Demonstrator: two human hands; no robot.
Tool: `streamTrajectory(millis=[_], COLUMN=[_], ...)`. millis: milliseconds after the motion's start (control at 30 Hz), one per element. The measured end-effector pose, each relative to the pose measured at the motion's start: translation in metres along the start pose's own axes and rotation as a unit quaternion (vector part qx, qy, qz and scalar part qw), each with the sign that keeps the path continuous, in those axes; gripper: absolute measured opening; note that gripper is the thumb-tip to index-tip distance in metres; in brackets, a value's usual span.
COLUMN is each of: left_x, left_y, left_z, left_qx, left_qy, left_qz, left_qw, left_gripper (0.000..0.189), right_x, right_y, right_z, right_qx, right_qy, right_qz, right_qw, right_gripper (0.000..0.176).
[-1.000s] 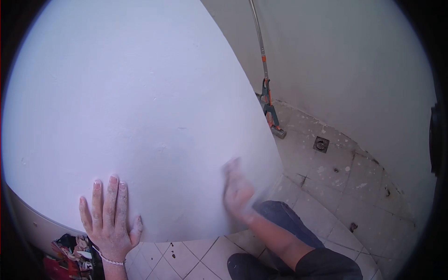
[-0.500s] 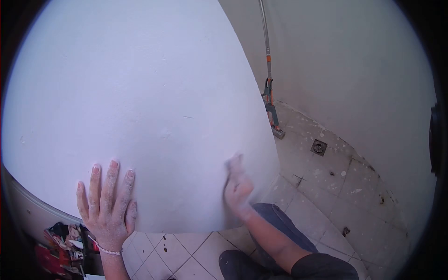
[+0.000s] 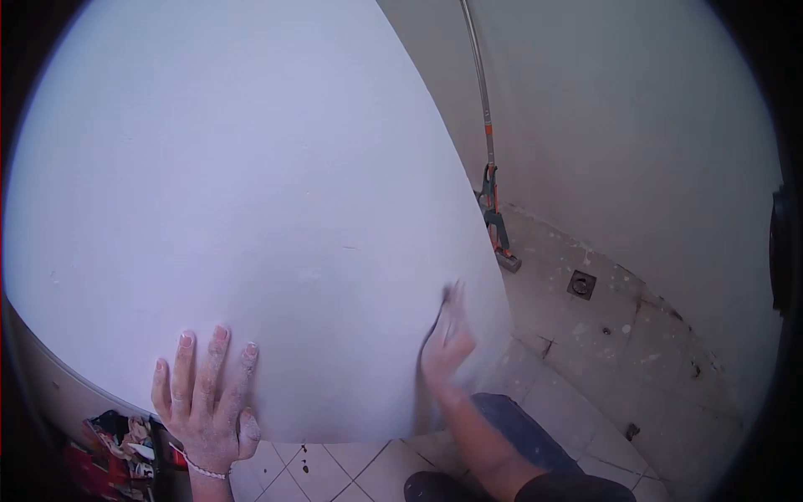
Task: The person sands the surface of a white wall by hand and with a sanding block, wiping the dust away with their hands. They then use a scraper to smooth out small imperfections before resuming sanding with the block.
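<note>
Basically, left hand flat on the big white panel, right hand blurred close to its edge.
So the white panel (image 3: 251,192) fills the view from 7 round to 12 o'clock, and the dusty left hand (image 3: 205,402) is at 8 o'clock, palm down, fingers a bit apart, gripping nothing. The right hand (image 3: 450,347) at 5 o'clock is too smeared to tell if it's closed on anything, though there's something dark by the fingertips. Looks like a rubbing pass to me. If so, I'd use light, even pressure with overlapping strokes, ease off near the edge so it doesn't get rounded, and let the left palm steady the panel, clear of the stroke. I'd also check the little nick (image 3: 350,247) near dead centre by feel.
</note>
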State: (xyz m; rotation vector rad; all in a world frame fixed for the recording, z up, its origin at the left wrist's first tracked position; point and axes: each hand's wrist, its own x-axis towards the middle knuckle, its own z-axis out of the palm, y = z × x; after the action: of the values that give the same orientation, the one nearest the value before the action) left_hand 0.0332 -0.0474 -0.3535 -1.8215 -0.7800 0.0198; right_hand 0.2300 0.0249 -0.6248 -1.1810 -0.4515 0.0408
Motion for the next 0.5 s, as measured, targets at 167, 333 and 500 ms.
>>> streamTrajectory(millis=[167, 333, 500], left_x=[-0.001, -0.005, -0.003], left_y=[0.000, -0.002, -0.003], left_z=[0.000, 0.001, -0.002], left_qx=[-0.012, -0.007, 0.006], left_qy=[0.005, 0.006, 0.000], left_qz=[-0.002, 0.006, 0.023], left_qw=[1.000, 1.000, 1.000], left_gripper=[0.054, 0.054, 0.054], right_x=[0.067, -0.027, 0.064], right_y=[-0.013, -0.009, -0.004], right_z=[0.013, -0.006, 0.023], right_qx=[-0.037, 0.033, 0.070], right_qy=[0.021, -0.057, 0.035], right_qz=[0.022, 0.013, 0.020], right_qw=[0.999, 0.998, 0.997], right_gripper=[0.036, 0.037, 0.036])
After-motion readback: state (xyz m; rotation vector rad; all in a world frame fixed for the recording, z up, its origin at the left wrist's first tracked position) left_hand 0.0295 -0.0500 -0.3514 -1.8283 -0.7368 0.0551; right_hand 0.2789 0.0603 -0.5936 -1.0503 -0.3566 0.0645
